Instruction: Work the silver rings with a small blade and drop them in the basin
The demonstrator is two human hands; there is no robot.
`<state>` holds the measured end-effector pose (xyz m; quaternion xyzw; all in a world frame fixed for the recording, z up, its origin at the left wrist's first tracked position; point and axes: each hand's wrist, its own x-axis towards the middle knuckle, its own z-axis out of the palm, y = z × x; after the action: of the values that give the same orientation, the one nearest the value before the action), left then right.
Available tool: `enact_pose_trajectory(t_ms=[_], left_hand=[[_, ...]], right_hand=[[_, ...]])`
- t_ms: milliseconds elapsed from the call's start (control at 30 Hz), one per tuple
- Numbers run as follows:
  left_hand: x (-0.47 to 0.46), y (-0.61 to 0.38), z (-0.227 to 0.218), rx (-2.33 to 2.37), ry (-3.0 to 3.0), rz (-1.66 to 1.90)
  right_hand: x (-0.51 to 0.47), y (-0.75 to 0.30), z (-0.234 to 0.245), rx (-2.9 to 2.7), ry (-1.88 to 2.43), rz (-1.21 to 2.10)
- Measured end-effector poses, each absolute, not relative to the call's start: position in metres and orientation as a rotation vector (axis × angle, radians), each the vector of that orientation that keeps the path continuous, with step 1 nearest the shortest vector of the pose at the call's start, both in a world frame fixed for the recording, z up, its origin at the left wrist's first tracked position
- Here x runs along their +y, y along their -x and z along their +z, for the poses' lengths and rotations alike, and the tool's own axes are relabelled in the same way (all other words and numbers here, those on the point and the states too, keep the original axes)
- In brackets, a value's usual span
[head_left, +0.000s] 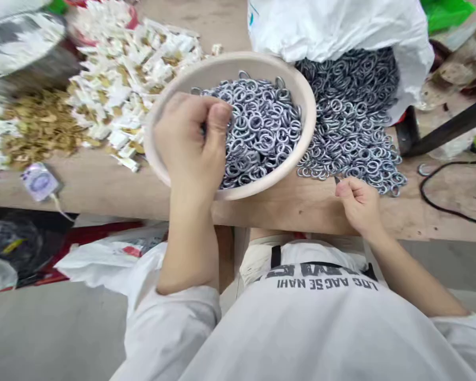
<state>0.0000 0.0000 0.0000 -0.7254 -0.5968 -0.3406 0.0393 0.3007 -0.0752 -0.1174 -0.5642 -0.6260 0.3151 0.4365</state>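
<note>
The metal rings fill a beige bowl, a dense, shiny, blue-grey tangle lying at every angle, so the mass has no single long axis; each ring is round and has none of its own. The bowl sits tipped toward the person near the table's front edge, its open mouth facing up and back. The left hand reaches over the rim into the rings, its fingers curled and thumb pressed against them in a closed pinch; whatever lies inside that pinch is hidden, so I cannot tell if it grips a ring. Such tangled rings call for a tight pinch near the fingertips and a slow lift, as they hook into one another. Just right of the bowl, the right hand is closed on a small dark pointed tool, its tip aimed up and left toward a loose heap of the same rings spilling from a white plastic sack. The wooden table also carries a pile of small white pieces, brass-coloured bits and a black cable.
</note>
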Motion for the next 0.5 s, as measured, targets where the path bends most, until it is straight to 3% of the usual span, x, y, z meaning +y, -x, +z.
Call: enact_pose_trajectory(t_ms=[133, 333, 500], left_hand=[[0.012, 0.007, -0.005, -1.963, 2.35, -0.689], [0.024, 0.019, -0.015, -1.821, 2.423, -0.977], [-0.009, 0.004, -0.013, -1.396, 2.313, -1.22]], right_hand=[[-0.07, -0.304, -0.119, -1.764, 1.659, 0.549], [-0.065, -0.313, -0.125, -2.046, 1.911, 0.139], [-0.068, -0.325, -0.129, -1.931, 1.932, 0.151]])
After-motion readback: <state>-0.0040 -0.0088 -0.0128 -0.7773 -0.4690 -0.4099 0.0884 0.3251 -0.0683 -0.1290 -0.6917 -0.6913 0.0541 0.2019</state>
